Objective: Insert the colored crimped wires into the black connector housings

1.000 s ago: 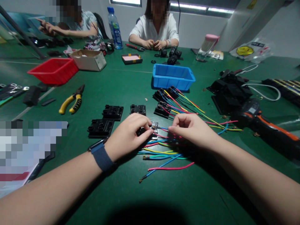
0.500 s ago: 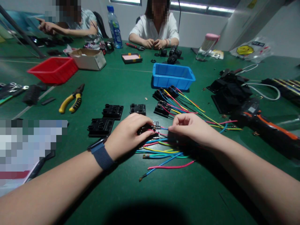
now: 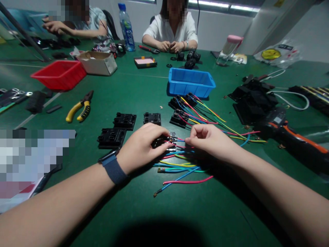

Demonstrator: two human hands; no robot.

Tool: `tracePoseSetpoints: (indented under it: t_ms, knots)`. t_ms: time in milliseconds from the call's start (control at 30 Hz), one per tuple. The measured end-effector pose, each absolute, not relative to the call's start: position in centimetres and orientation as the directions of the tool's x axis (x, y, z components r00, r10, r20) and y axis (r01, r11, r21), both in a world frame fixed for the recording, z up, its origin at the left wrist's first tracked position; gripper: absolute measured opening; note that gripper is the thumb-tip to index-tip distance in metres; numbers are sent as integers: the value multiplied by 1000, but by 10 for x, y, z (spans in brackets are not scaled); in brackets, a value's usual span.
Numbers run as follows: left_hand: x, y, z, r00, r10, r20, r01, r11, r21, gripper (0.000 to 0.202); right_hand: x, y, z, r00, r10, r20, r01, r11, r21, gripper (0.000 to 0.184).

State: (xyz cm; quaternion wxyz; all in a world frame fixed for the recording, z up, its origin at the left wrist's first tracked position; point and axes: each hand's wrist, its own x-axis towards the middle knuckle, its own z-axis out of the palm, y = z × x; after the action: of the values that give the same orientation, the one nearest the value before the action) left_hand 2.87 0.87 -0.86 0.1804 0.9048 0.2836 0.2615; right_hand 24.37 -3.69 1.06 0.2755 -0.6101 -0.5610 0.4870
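My left hand (image 3: 142, 142), with a dark watch on its wrist, is closed around a small black plastic socket module (image 3: 172, 135) on the table; the fingers hide much of it. In my right hand (image 3: 209, 139) a thin blue wire (image 3: 181, 140) is pinched, its near end running to the module's metal contacts. Loose coloured wires (image 3: 180, 164) lie just below the hands, some with brass terminals. Above them sit black modules with wires attached (image 3: 179, 117). Several bare modules (image 3: 124, 120) rest left of and above my left hand.
A blue bin (image 3: 191, 84) and a red bin (image 3: 60, 76) stand farther back. Yellow-handled pliers (image 3: 81, 107) lie left. An orange-black power tool (image 3: 298, 139) and a pile of black parts (image 3: 254, 97) are at right. Two people sit across the green table.
My hands keep nearly the same hold on the module and wire. The view has shifted slightly. The person at the far left has moved their hands a little.
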Motion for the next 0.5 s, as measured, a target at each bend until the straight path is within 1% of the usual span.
tracePoseSetpoints:
  t_ms: [100,267,500]
  knots:
    - [28,9,-10,711,584,393,391,-792,469,19,242,-39,10,-84,969,-232,459,-169,-872,22]
    - [27,10,-11,752,510,418,322,-837,443,16,240,-41,6,-53,996,-70,623,-22,-782,30]
    - [26,11,-12,760,482,435,306,-857,415,16,237,-41,3,-18,999,-49,666,-24,-745,32]
